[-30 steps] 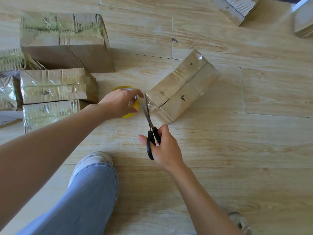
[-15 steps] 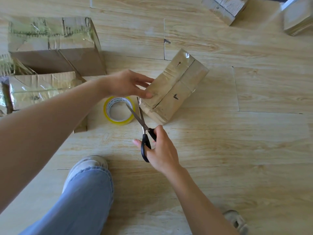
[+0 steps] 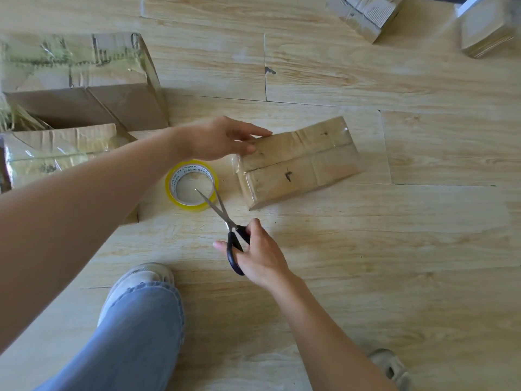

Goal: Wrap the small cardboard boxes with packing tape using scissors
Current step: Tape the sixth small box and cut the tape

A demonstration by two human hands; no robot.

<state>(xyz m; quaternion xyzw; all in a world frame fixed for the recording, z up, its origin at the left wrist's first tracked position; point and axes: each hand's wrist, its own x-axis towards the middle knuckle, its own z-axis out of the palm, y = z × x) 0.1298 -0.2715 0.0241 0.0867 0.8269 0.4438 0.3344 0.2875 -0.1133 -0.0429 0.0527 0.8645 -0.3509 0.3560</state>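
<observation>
A small cardboard box (image 3: pixel 298 162), covered in clear tape, lies flat on the wooden floor at the centre. My left hand (image 3: pixel 217 139) touches its left end with nearly straight fingers. A yellow-edged roll of packing tape (image 3: pixel 172 183) lies flat on the floor just left of the box. My right hand (image 3: pixel 259 255) grips the black handles of the scissors (image 3: pixel 225 218). Their blades are parted and point up-left over the roll.
Two taped cardboard boxes, a large one (image 3: pixel 84 83) and a smaller one (image 3: pixel 59 150), stand at the left. Two more boxes, one corrugated (image 3: pixel 366 12) and one shiny with tape (image 3: pixel 487 26), sit at the top right. My jeans leg and shoe (image 3: pixel 135 280) are at the bottom left; another shoe (image 3: pixel 392 365) is at the bottom right.
My left hand let go of the tape roll and moved to the box, which turned from tilted to lying almost level. The scissors opened and swung left, over the roll.
</observation>
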